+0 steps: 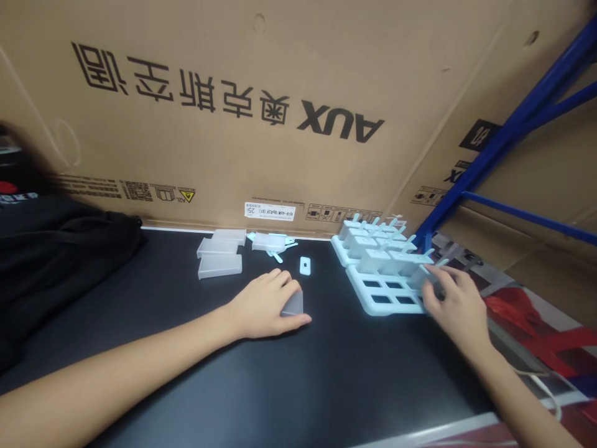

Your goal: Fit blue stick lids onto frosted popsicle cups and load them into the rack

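frosted plastic mold (293, 303) within curled left hand (265, 305), right hand (459, 306) half-curled at slotted pale-blue rack (385, 308), hold unclear

Free gap btwn L hand (263, 305) & blue tray (364, 295), big carton (233, 162) as barrier behind

Front tray (394, 309) smooth plastic (matt-looking); box (242, 152) matt cardboard.

Tabletop (280, 392): | right: ice-pop mould rack (361, 295) | left: mould cups (220, 266) | between: lid (305, 266) | behind: carton (233, 162)
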### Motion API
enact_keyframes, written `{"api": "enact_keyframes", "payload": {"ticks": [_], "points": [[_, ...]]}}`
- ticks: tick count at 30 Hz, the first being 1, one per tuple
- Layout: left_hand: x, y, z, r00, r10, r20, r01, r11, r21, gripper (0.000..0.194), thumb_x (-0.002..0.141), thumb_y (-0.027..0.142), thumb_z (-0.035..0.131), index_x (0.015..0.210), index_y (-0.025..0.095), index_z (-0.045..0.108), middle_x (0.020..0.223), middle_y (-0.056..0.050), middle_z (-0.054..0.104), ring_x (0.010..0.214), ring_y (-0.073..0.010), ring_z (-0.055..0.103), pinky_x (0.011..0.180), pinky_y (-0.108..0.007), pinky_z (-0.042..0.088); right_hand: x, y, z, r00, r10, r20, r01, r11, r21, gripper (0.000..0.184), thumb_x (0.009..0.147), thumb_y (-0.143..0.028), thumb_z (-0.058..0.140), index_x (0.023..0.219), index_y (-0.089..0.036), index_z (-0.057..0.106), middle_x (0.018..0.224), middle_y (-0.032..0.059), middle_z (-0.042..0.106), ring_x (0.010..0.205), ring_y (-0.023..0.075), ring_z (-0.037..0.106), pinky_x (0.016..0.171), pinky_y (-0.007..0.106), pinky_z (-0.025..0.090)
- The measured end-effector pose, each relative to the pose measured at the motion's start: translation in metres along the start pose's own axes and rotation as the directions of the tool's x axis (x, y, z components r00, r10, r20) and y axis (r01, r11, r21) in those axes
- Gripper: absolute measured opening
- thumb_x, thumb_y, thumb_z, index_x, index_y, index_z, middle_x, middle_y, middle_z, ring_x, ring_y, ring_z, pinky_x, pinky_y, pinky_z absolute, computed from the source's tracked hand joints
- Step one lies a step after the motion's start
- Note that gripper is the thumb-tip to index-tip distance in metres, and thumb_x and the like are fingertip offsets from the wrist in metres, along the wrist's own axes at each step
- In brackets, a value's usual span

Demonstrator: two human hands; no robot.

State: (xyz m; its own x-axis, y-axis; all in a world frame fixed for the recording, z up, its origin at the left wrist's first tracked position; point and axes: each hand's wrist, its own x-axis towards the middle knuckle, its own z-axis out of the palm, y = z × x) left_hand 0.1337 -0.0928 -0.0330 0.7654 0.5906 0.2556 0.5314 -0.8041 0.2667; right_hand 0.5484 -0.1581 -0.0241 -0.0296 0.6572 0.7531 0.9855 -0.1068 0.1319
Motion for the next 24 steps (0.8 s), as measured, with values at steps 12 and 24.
{"api": "enact_keyframes", "payload": {"ticks": [12, 24], "points": [[0.000, 0.000, -0.001, 1.000, 0.005, -0.015, -0.005, 1.000, 0.000, 0.050, 0.093, 0.065, 0.046, 0.108, 0.020, 0.059, 0.103, -0.007, 0.058, 0.096, -0.0257, 0.056, 0.086, -0.040, 0.048, 0.008, -0.005, 0.006, 0.992, -0.078, 0.097, 0.081, 0.996, -0.033, 0.053, 0.094, -0.045, 0.050, 0.136, -0.014, 0.057, 0.128, 0.0193, 0.056, 0.122, 0.0357, 0.052, 0.102, 0.051, 0.044], [0.000, 0.000, 0.000, 1.000, 0.003, 0.008, -0.003, 1.000, 0.017, 0.052, 0.094, 0.066, 0.044, 0.111, 0.019, 0.058, 0.105, -0.007, 0.058, 0.098, -0.0256, 0.055, 0.086, -0.040, 0.048, 0.012, -0.008, 0.010, 0.996, -0.027, 0.090, 0.037, 0.992, -0.118, 0.048, 0.094, -0.039, 0.049, 0.132, -0.015, 0.064, 0.127, 0.0180, 0.061, 0.109, 0.0335, 0.055, 0.090, 0.046, 0.046]]}}
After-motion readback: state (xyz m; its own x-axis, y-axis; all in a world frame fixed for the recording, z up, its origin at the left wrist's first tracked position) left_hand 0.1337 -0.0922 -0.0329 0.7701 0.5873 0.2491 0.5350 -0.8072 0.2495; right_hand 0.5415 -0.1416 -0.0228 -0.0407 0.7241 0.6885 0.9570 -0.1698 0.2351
